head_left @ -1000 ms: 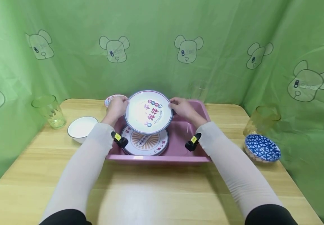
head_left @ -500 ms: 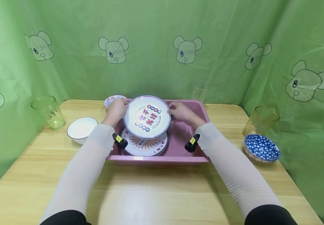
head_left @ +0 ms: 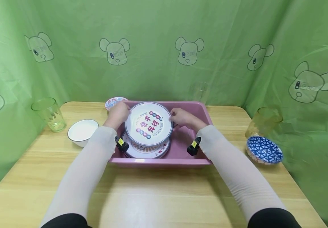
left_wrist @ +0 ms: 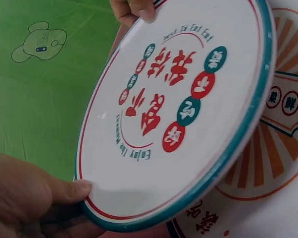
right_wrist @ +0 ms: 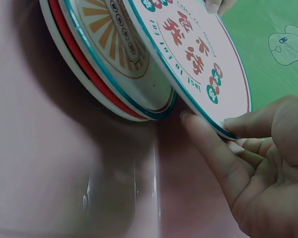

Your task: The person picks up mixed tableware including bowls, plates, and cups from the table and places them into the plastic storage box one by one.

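Left hand (head_left: pixel 117 114), as I watch from my end, pinches the rim of a round white plate with a blue-green edge and red lettering (head_left: pixel 149 124), thumb on its face and fingers underneath. I have the right hand (head_left: pixel 182 117) gripping the opposite side of that rim the same way, the right wrist view showing its thumb above and fingers below. Between them the plate hangs tilted over a stack of round white plates with a sunburst print (head_left: pixel 145 153), in the left half of a pink rectangular tub (head_left: pixel 161 161); I can't tell whether its lower edge touches the stack. My tub sits toward the far edge of the pale wooden desk (head_left: pixel 158 193), midway along. Near the desk's far left corner I see a green-tinted clear glass (head_left: pixel 50 115), then a white round bowl with a dark rim (head_left: pixel 82 131) between it and the tub. A small patterned dish (head_left: pixel 115 101) lies by the far edge, just beyond the left hand. Along the right edge I have a yellow-tinted clear glass (head_left: pixel 264 122) and, just in front, a blue-and-white patterned bowl (head_left: pixel 264 150).
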A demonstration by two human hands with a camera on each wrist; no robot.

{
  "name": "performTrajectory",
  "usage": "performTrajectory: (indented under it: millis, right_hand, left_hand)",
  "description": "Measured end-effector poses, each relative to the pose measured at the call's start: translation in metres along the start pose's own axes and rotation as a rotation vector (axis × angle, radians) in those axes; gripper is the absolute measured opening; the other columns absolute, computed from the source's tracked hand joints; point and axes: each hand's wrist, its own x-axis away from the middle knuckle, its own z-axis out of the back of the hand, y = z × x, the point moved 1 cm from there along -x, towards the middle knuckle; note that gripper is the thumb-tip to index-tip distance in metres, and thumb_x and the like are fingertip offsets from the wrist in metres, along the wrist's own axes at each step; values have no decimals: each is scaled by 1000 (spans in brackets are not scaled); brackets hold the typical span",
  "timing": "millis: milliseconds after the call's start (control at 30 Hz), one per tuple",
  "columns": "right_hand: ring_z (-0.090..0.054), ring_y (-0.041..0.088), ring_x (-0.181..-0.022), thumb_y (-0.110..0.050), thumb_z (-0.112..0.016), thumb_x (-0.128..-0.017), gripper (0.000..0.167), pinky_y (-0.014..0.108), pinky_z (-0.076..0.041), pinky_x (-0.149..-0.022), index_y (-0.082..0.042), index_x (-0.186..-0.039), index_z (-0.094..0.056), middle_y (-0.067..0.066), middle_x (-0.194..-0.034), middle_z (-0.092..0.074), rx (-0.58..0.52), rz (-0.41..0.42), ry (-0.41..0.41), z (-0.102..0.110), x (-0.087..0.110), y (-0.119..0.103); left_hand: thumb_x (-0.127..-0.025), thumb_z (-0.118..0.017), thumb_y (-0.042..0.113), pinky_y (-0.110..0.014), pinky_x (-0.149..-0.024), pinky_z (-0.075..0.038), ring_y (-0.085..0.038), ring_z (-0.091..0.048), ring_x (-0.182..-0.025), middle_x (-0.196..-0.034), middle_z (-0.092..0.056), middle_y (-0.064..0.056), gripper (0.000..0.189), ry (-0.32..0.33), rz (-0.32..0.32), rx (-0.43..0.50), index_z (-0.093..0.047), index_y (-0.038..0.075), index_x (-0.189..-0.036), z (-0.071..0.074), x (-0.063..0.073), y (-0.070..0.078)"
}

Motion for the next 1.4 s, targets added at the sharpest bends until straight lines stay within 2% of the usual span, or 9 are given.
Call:
performTrajectory:
  millis: [167, 233, 400, 467, 533, 700, 800, 1000, 1400]
  right_hand:
    - [-64, 23, -70, -3, -53, -98, 18, 41, -59, -76, 5, -112, -48, 19, -96, -57, 61, 2, -34, -2, 1, 1]
    - [-63, 22, -69, -4, -54, -98, 16, 41, -59, -76, 5, -110, -48, 18, -93, -57, 80, -2, -49, -3, 1, 1]
    - [-63, 21, -67, -4, -55, -97, 14, 38, -60, -73, 4, -106, -48, 17, -90, -57, 96, -19, -87, -4, 1, 5]
    - [-64, 21, -66, -4, -55, -97, 13, 37, -60, -71, 4, -105, -48, 17, -89, -58, 102, -22, -98, -4, 0, 6]
    - [-64, 21, -66, -4, -55, -97, 13, 36, -60, -70, 4, -104, -48, 17, -88, -59, 104, -24, -107, -4, 0, 7]
    - [-65, 22, -66, -4, -56, -96, 13, 40, -60, -75, 4, -103, -49, 17, -86, -61, 112, -42, -135, -6, 3, 7]
    - [-65, 21, -66, -4, -57, -97, 13, 41, -59, -76, 4, -103, -49, 17, -84, -62, 118, -55, -164, -7, 4, 6]
    - [-67, 20, -66, -6, -60, -95, 15, 33, -58, -66, 3, -103, -50, 16, -82, -66, 148, -62, -191, -8, 4, 6]
    - [-68, 19, -62, -7, -60, -95, 16, 44, -58, -77, 3, -102, -50, 17, -79, -67, 155, -66, -240, -11, 6, 6]
  left_hand:
    - [-98, -57, 13, -48, -101, -43, -36, -59, -107, -110, -67, -20, 23, -21, -32, -87, -68, -5, -107, -1, 0, 1]
    - [-98, -57, 13, -48, -105, -40, -36, -59, -108, -105, -69, -19, 21, -30, -48, -139, -69, -5, -102, -1, 0, 2]
    - [-96, -60, 11, -46, -114, -29, -37, -51, -121, -109, -68, -19, 17, -43, -54, -184, -69, -4, -96, -3, -1, 3]
    - [-95, -62, 11, -46, -114, -29, -37, -53, -118, -107, -68, -19, 16, -48, -61, -189, -69, -4, -94, -4, 0, 2]
    - [-94, -63, 11, -46, -113, -31, -36, -59, -109, -101, -70, -18, 16, -58, -78, -204, -70, -3, -94, -4, 0, 3]
    - [-93, -64, 11, -48, -111, -31, -34, -63, -98, -97, -71, -16, 15, -85, -133, -230, -70, -2, -99, -3, 2, 4]
    - [-92, -64, 10, -49, -110, -33, -35, -63, -99, -100, -70, -17, 16, -97, -144, -239, -69, -2, -102, -3, 2, 5]
    - [-91, -65, 10, -49, -108, -36, -36, -63, -103, -105, -69, -19, 18, -94, -144, -267, -69, -3, -103, -5, 2, 4]
    - [-92, -60, 8, -50, -96, -47, -37, -62, -104, -111, -67, -21, 19, -85, -145, -337, -67, -4, -106, -10, 5, 3]
